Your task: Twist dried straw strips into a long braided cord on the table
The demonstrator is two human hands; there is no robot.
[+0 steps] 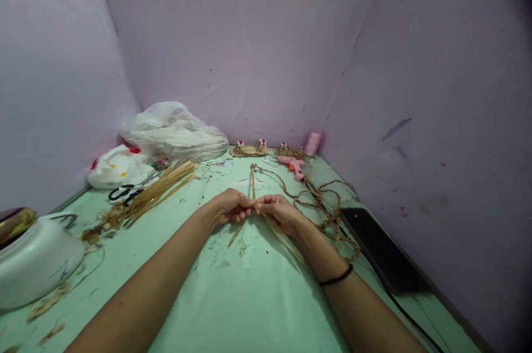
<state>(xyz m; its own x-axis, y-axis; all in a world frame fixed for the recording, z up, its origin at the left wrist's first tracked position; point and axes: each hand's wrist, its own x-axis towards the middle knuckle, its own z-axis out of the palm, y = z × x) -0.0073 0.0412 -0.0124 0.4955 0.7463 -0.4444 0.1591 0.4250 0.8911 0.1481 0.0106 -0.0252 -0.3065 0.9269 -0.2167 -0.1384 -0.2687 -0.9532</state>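
Both hands meet over the middle of the green table (199, 297). My left hand (233, 206) pinches the lower end of a brown braided cord (253, 184), and a short dry strand (235, 235) sticks out beneath it. Close beside it, almost touching, my right hand (278, 210) is closed on the same end, with a longer pale flat fibre strand (286, 239) trailing toward me under the wrist. From the hands the cord runs straight away to a bend, then right into loose coils (328, 203). The fingers hide the exact spot where the strands join.
Dry fibre strips (162, 187) and black-handled scissors (122, 192) lie left, near plastic bags (174, 131) and a white container (37, 264). Behind are woven pieces (250, 150), a pink glue gun (294, 167) and a pink thread spool (313, 143). A dark phone-like slab (382, 247) lies right.
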